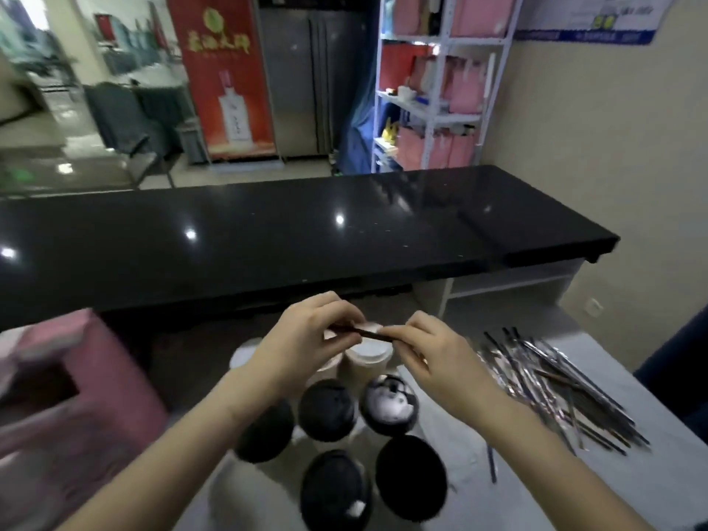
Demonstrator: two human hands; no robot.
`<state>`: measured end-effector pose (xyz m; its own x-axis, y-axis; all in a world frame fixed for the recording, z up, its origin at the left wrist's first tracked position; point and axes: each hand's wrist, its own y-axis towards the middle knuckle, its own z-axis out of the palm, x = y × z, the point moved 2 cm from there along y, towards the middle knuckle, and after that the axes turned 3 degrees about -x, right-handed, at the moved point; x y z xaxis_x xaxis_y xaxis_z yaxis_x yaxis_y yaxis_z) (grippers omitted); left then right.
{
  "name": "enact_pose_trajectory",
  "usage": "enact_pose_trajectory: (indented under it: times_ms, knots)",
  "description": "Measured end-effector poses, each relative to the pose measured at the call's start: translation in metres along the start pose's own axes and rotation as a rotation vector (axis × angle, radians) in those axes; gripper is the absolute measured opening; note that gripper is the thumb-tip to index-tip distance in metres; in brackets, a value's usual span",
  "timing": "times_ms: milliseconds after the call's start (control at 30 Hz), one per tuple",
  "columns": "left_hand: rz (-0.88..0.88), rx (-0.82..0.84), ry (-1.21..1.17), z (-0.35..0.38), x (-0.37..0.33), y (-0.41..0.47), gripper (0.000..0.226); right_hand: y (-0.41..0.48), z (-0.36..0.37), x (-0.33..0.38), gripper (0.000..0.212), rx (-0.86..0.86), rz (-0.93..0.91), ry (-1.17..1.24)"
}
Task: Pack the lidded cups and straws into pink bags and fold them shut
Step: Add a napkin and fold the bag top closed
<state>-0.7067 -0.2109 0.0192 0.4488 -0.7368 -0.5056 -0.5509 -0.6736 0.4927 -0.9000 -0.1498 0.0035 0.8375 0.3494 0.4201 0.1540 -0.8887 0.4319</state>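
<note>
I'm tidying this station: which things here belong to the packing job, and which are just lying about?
Job: straw pinched between left hand and right hand, lidded cups, straw pile, pink bag.
Lying about: black counter, white shelf, red banner.

— Where are the cups standing?
— The black-lidded cups (325, 410) are standing upright, clustered on the counter (651, 408), with white-lidded cups (367, 358) behind them.
— And the straws?
— One dark straw (364, 333) is being pinched between the left hand (306, 339) and the right hand (433, 358). The wrapped straws (555, 385) are lying heaped at the right, and the pink bag (76, 377) is standing open at the left.
</note>
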Motion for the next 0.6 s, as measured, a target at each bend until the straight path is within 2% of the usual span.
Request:
enact_pose_trajectory:
  times_ms: [267, 433, 533, 600]
  knots:
    - [-0.213, -0.229, 0.199, -0.19, 0.047, -0.147, 0.021, 0.073, 0.094, 0.188, 0.026, 0.188, -0.288, 0.258]
    - [-0.281, -0.381, 0.323, -0.266, 0.075, -0.225, 0.023, 0.103, 0.146, 0.287, 0.025, 0.265, -0.327, 0.334]
    - [-0.347, -0.455, 0.354, -0.297, 0.101, -0.264, 0.038, 0.114, 0.174, 0.325, 0.026, 0.308, -0.346, 0.307]
    - [-0.469, -0.425, 0.383, -0.31, 0.122, -0.287, 0.058, 0.119, 0.19, 0.338, 0.024, 0.315, -0.357, 0.236]
